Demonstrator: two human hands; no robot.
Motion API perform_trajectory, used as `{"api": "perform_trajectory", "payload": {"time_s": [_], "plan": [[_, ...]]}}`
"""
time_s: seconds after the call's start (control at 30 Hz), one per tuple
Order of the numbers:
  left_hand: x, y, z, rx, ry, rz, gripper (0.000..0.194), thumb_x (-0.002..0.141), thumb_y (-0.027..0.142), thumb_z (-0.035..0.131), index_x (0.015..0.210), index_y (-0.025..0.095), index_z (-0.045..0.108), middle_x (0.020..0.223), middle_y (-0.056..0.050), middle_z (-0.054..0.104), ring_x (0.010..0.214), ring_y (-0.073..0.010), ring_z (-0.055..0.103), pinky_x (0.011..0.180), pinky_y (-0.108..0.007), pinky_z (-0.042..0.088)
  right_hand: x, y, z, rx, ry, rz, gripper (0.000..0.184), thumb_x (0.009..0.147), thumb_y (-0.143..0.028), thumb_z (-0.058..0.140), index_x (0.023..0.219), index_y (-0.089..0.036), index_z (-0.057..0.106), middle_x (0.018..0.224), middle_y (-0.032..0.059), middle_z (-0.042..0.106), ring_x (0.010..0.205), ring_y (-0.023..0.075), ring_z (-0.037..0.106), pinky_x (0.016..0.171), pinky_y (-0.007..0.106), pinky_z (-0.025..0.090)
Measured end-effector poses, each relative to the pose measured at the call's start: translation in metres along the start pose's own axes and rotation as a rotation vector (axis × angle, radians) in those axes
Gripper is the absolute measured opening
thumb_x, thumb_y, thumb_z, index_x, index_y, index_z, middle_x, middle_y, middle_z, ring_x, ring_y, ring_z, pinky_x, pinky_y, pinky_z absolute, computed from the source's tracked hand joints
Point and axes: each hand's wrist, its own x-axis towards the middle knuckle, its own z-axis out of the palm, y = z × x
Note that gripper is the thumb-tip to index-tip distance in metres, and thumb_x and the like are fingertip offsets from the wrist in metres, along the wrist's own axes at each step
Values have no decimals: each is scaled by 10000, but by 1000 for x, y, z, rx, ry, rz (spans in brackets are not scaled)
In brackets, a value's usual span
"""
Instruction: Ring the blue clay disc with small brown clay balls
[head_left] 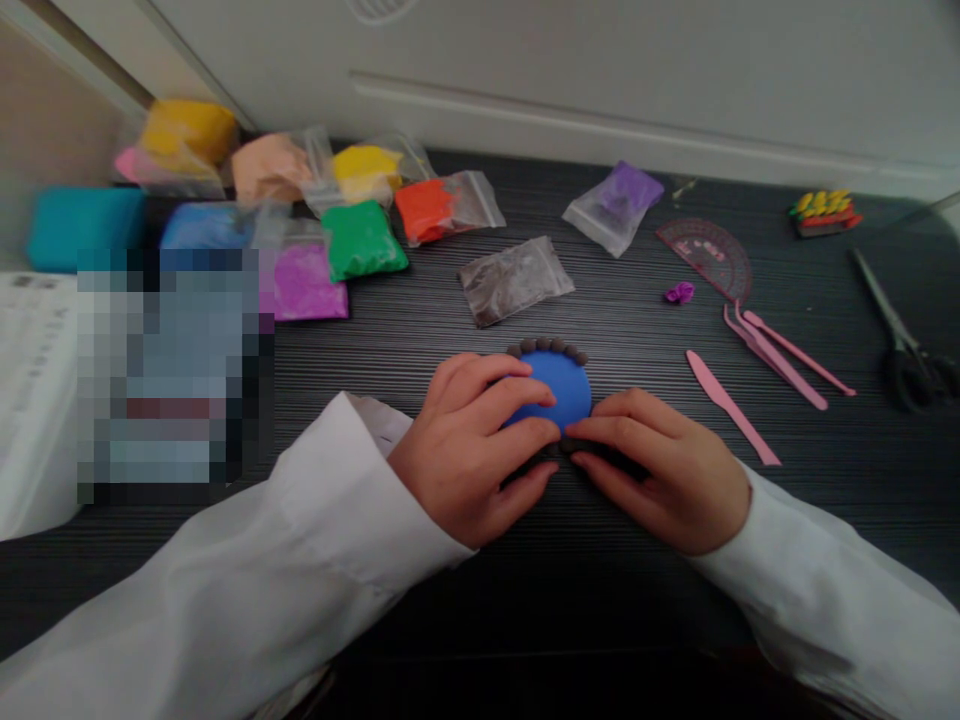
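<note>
A flat blue clay disc point(559, 385) lies on the dark table, and several small dark clay balls point(551, 346) line its far edge. My left hand point(480, 440) holds the disc from the left, with its fingers curved over the top and its thumb by the near edge. At that near edge, my right hand point(660, 465) pinches a small dark clay ball point(570, 444) between thumb and fingers, against or very close to the disc. The disc's left part is hidden under my left fingers.
Bags of coloured clay, including a green one point(364, 240) and a dark brown one point(516, 281), lie beyond my hands. To the right are a pink knife point(731, 405), pink tweezers point(776, 358), a protractor point(709, 255) and scissors point(904, 340). A blurred-out rectangle point(176, 370) is at left.
</note>
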Motion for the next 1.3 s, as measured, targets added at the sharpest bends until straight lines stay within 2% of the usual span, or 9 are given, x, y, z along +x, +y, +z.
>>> {"api": "perform_trajectory", "payload": {"time_s": [0.33,0.57,1.0,1.3], "plan": [[-1,-3,3,25,-8,27,112,716,254,556,802,235,626,1024,-15,581,1065,-229,425,896,-431,336,0,1,2,-31,-6,-9,193,760,-169,505,944,-190,560,893,49,566,831,131,527,743,265,471],[0,-2,1,10,-3,13,123,713,261,556,810,222,622,1004,-26,591,1051,-229,437,889,-427,345,0,0,1,-17,11,-2,250,756,-175,512,1004,-203,528,905,49,573,826,139,531,723,284,481],[1,-2,2,18,-9,10,103,717,260,550,778,231,627,1008,-13,590,1054,-223,434,899,-423,339,0,1,3,-55,-19,-11,190,766,-171,504,945,-196,562,896,45,561,821,131,517,736,266,455],[1,-4,-5,11,-27,-23,155,678,278,571,817,225,614,1035,-33,571,1066,-241,418,902,-445,324,-1,0,2,2,-2,4,228,756,-183,523,983,-191,526,908,51,565,829,133,518,730,269,461]]}}
